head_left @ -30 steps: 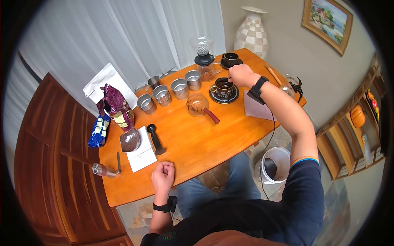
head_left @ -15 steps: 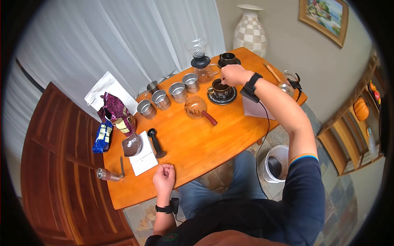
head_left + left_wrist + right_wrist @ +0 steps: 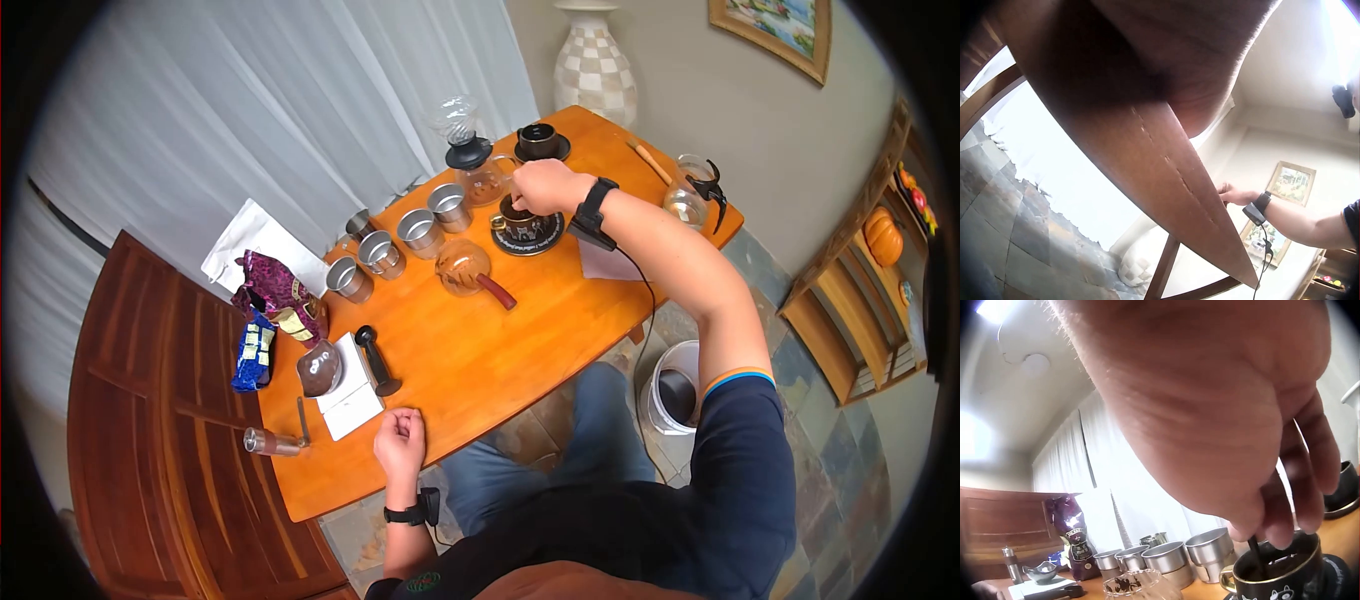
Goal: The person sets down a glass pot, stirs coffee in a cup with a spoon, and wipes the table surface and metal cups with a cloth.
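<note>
A thin dark stick [image 3: 1257, 555] is pinched by the right hand [image 3: 550, 187], its lower end dipped into a black cup [image 3: 518, 222], as shown at the lower right of the right wrist view; the cup is seated on a black saucer [image 3: 540, 243], just above the centre of the head view. The left hand [image 3: 400, 445] is held relaxed, fingers loosely curled, at the table [image 3: 500, 345] edge, lower left of centre; metal cups [image 3: 420, 235] are lined up left of the black cup.
</note>
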